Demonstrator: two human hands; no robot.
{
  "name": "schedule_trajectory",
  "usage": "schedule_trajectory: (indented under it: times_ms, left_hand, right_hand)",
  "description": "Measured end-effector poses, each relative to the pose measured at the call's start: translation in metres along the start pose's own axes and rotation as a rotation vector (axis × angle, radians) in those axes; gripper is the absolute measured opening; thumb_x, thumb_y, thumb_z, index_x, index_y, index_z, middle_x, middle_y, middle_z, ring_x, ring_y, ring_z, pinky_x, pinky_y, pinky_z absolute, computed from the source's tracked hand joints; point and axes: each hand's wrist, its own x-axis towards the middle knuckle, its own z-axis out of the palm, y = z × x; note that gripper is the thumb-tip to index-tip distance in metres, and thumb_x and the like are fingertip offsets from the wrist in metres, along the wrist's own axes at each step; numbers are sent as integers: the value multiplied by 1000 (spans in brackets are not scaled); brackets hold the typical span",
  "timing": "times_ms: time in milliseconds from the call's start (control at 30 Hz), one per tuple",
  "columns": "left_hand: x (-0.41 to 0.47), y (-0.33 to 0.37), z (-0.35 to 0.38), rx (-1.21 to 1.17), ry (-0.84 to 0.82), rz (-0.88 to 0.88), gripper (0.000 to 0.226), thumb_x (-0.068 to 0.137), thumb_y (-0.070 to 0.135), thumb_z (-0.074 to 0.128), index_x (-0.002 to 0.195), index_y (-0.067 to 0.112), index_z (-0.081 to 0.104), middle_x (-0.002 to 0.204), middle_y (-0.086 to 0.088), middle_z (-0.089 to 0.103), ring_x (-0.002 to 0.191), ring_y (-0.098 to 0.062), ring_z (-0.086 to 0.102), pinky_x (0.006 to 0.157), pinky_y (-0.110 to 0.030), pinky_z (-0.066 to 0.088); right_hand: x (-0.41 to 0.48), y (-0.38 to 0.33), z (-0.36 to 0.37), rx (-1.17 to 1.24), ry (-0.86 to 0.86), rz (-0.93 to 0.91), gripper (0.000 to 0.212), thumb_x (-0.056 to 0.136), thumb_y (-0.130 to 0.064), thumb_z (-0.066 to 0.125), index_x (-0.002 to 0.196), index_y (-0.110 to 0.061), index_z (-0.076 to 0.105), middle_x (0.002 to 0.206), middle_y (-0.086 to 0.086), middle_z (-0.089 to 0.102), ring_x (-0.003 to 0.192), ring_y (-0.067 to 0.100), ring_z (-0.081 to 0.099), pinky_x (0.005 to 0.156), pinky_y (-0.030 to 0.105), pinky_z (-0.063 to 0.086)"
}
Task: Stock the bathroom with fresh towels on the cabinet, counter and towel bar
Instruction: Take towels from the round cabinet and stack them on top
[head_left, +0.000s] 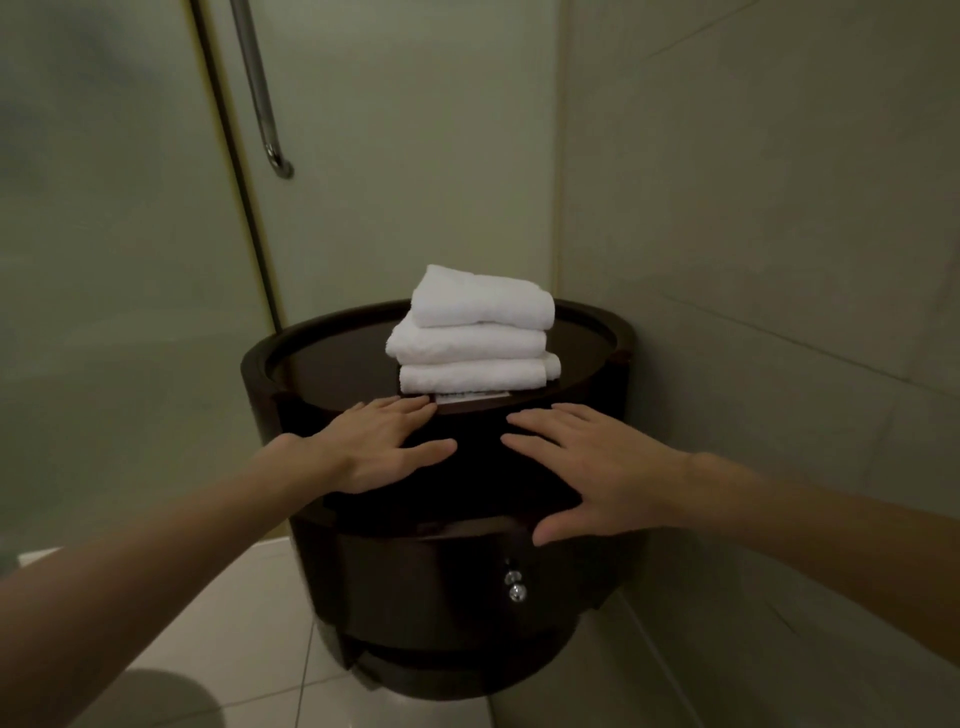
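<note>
Three folded white towels (475, 332) lie stacked on the round dark cabinet (415, 582), near its front rim.

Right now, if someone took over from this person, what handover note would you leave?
Left hand: open, flat on the front of the round dark cabinet, holding nothing.
Right hand: open, spread on the same front.
Stack of folded white towels: on the cabinet top.
Done: cabinet stocked.
Left: counter is out of view; the metal bar on the glass door shows no towel.

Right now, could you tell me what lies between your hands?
In the head view, only the bare front of the cabinet separates the left hand and right hand.
</note>
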Motion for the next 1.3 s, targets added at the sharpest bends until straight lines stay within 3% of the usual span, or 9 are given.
schedule_trajectory:
  times_ms: [300, 433, 633, 1167, 1300]
  left_hand:
    - [0, -1, 3, 30, 16, 16, 102, 67, 89, 8, 151, 30, 12, 159, 11, 9, 145, -15, 10, 117, -47, 13]
    - [0, -3, 4, 47, 21, 31, 95, 75, 86, 14, 151, 29, 11, 159, 10, 9, 145, -15, 10, 117, -47, 13]
    - [-1, -3, 5, 55, 29, 34, 100, 70, 89, 14, 151, 30, 11, 159, 12, 9, 145, -15, 10, 117, -45, 12]
    - [1, -6, 13, 67, 141, 33, 100, 66, 89, 12, 149, 34, 17, 157, 14, 16, 142, -15, 18, 108, -41, 18]
    - [1, -7, 14, 72, 151, 33, 99, 66, 89, 13, 149, 35, 18, 157, 15, 17, 141, -15, 18, 108, -40, 18]
  right_hand:
    - [32, 12, 7, -16, 58, 84, 95, 83, -73, 44, 151, -11, 19, 157, 10, 23, 143, 23, 22, 117, 34, 16]
    - [44, 15, 10, -68, 105, 101, 88, 84, -70, 47, 146, -9, 31, 146, 9, 41, 132, 23, 39, 111, 37, 32]
    - [57, 16, 16, -129, 139, 112, 75, 84, -64, 52, 136, -10, 45, 132, 9, 49, 118, 24, 47, 100, 37, 42]
    - [76, 9, 30, -154, 262, 201, 44, 81, -43, 69, 107, -10, 55, 107, 7, 51, 93, 20, 49, 80, 36, 47]
    - [80, -1, 35, -181, 304, 294, 40, 71, -30, 80, 93, -8, 56, 96, 11, 54, 81, 24, 52, 68, 36, 47]
